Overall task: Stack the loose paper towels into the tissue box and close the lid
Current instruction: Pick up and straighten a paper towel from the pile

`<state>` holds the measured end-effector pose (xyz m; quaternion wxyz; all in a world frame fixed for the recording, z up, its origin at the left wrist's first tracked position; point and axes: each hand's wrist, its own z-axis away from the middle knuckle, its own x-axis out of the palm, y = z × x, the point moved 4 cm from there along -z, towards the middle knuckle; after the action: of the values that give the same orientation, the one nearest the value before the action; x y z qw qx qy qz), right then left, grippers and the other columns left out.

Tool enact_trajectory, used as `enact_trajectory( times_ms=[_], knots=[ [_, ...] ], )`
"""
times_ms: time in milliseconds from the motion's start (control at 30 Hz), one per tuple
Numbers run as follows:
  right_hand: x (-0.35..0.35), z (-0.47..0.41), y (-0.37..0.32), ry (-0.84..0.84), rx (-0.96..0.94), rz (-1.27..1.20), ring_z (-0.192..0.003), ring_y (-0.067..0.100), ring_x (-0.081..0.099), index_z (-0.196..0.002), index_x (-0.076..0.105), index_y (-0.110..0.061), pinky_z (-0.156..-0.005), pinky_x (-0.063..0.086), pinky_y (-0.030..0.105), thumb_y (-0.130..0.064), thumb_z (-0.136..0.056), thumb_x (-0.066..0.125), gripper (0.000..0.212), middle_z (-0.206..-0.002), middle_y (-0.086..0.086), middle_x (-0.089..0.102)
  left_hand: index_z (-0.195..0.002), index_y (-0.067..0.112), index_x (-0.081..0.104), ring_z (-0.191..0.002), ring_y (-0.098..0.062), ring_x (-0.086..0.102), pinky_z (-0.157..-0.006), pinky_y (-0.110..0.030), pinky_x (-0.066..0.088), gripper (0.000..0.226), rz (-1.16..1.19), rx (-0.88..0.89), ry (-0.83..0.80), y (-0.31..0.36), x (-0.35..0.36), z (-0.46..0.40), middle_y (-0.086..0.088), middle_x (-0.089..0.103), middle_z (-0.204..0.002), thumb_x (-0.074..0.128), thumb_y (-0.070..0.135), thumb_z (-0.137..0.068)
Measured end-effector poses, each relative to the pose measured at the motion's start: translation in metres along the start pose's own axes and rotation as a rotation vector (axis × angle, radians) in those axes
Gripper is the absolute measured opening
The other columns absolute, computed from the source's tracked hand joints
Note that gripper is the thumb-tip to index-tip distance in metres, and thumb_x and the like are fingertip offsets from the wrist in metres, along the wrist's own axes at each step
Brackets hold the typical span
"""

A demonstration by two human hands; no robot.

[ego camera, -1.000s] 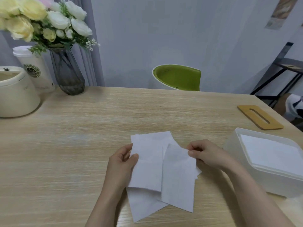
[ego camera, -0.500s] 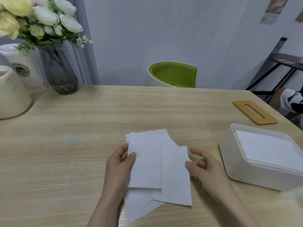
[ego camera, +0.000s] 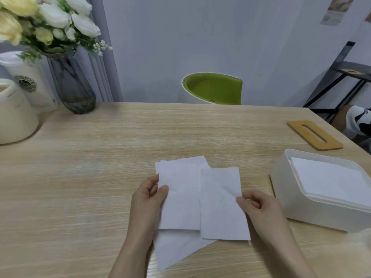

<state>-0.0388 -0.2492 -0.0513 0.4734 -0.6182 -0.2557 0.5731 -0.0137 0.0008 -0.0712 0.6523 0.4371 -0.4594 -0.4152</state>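
Gathering step in hand: loose paper towels [ego camera: 180, 199] pinched by left hand [ego camera: 149, 199], right sheet edge pinched by right hand [ego camera: 259, 207]; squaring needed before transfer to tissue box [ego camera: 285, 189]; lid [ego camera: 314, 135] untouched

A glass vase of flowers [ego camera: 70, 81], cream pot [ego camera: 14, 117] and green chair [ego camera: 212, 88] sit behind the table [ego camera: 100, 167].

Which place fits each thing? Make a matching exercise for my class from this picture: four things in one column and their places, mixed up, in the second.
Things:
1. wooden lid
2. tissue box
3. glass vase
4. green chair

Places:
A. behind the table's far edge
B. far left of the table, holding flowers
C. flat on the table, beyond the box
D. near right of the table, open, paper inside

Pairs: 1-C, 2-D, 3-B, 4-A
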Motion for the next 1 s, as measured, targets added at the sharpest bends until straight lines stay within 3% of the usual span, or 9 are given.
enact_trajectory(
  times_ms=[67,200,300,500,667,800,1000],
  knots=[
    [-0.007,-0.002,-0.003,0.04,-0.016,-0.051,-0.052,0.004,0.055,-0.075,0.067,-0.017,-0.059,0.04,0.031,-0.012,-0.087,0.067,0.013,-0.049,-0.006,0.06,-0.106,0.017,0.067,-0.075,-0.011,0.07,-0.062,-0.023,0.051,0.026,-0.003,-0.006,0.001,-0.002,-0.001,-0.001,-0.001,0.077,-0.09,0.058,-0.002,-0.092],
    [-0.022,-0.008,-0.006,0.085,-0.034,-0.13,-0.058,0.012,0.059,-0.078,0.066,-0.014,-0.057,0.042,0.027,-0.009,-0.088,0.064,0.011,-0.055,-0.001,0.066,-0.106,0.018,0.067,-0.07,-0.008,0.069,-0.056,-0.017,0.05,0.026,-0.019,-0.004,0.003,-0.003,-0.002,-0.002,0.001,0.077,-0.086,0.055,-0.001,-0.093],
    [-0.028,-0.012,-0.007,0.104,-0.024,-0.217,-0.054,0.001,0.062,-0.083,0.065,-0.014,-0.052,0.046,0.013,-0.009,-0.089,0.063,0.008,-0.057,-0.005,0.069,-0.105,0.019,0.067,-0.069,-0.008,0.068,-0.059,-0.02,0.05,0.026,-0.037,0.001,0.003,-0.003,-0.001,-0.001,0.003,0.076,-0.083,0.053,0.0,-0.094],
    [-0.004,-0.009,-0.03,-0.027,-0.015,-0.337,-0.057,0.01,0.063,-0.089,0.066,-0.007,-0.058,0.046,0.023,-0.009,-0.089,0.063,0.004,-0.062,0.001,0.07,-0.107,0.023,0.067,-0.074,-0.008,0.069,-0.06,-0.019,0.051,0.029,-0.063,-0.002,0.001,-0.004,-0.002,-0.001,0.004,0.076,-0.089,0.049,0.002,-0.096],
    [0.037,0.0,-0.043,-0.173,0.016,-0.375,-0.039,0.002,0.05,-0.09,0.064,-0.005,-0.04,0.036,0.013,-0.006,-0.089,0.062,0.002,-0.045,-0.009,0.057,-0.105,0.023,0.068,-0.07,-0.005,0.066,-0.057,-0.016,0.049,0.03,-0.061,-0.013,0.007,-0.004,-0.002,-0.002,0.005,0.076,-0.085,0.048,0.002,-0.096],
    [0.058,-0.002,-0.042,-0.188,0.029,-0.356,-0.037,-0.002,0.042,-0.088,0.063,-0.008,-0.043,0.032,0.012,-0.007,-0.089,0.064,0.002,-0.039,-0.013,0.045,-0.104,0.024,0.068,-0.066,-0.006,0.064,-0.057,-0.019,0.048,0.03,-0.056,-0.015,0.014,-0.004,-0.002,-0.001,0.005,0.074,-0.077,0.049,0.003,-0.096],
    [0.069,-0.006,-0.04,-0.181,0.031,-0.318,-0.038,0.0,0.038,-0.087,0.063,-0.011,-0.044,0.03,0.015,-0.009,-0.089,0.065,0.003,-0.039,-0.014,0.042,-0.102,0.023,0.07,-0.076,-0.016,0.067,-0.066,-0.028,0.051,0.029,-0.016,-0.031,0.002,-0.003,-0.001,0.0,-0.004,0.076,-0.088,0.049,0.004,-0.098]
  ],
)
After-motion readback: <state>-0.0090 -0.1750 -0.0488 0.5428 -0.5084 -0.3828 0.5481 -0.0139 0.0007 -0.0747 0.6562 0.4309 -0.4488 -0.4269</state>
